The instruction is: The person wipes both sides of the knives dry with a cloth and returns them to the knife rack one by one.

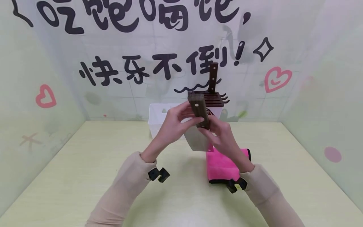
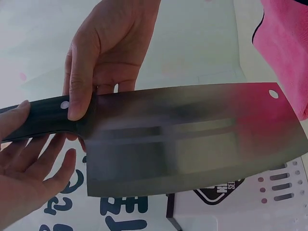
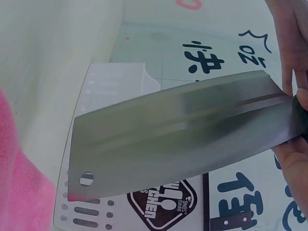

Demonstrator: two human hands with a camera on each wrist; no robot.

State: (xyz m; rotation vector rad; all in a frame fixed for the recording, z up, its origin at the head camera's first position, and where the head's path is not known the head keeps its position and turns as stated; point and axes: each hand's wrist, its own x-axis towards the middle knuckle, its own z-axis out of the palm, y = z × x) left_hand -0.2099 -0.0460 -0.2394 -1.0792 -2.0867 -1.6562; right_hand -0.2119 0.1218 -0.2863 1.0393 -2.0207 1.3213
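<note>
Both hands hold a cleaver [image 2: 192,144] upright in the air, its dark riveted handle [image 1: 199,108] up and its broad metal blade [image 1: 198,141] hanging down. My left hand [image 1: 176,123] grips the handle, thumb on its near side and fingers behind. Lower down, my right hand [image 1: 222,134] pinches the handle close to the blade. In the right wrist view, the blade's hole lies at the end away from the hands. Behind the cleaver is a white knife holder [image 3: 154,211] with a dark slotted top [image 1: 214,100], mostly hidden in the head view.
One brown-handled knife [image 1: 213,77] stands in the holder. To its left sits a white plastic basket [image 1: 154,118]. A folded pink cloth [image 1: 221,167] with black edging lies on the table [image 1: 85,176] under the right forearm. Printed walls [image 1: 127,104] enclose the back and sides.
</note>
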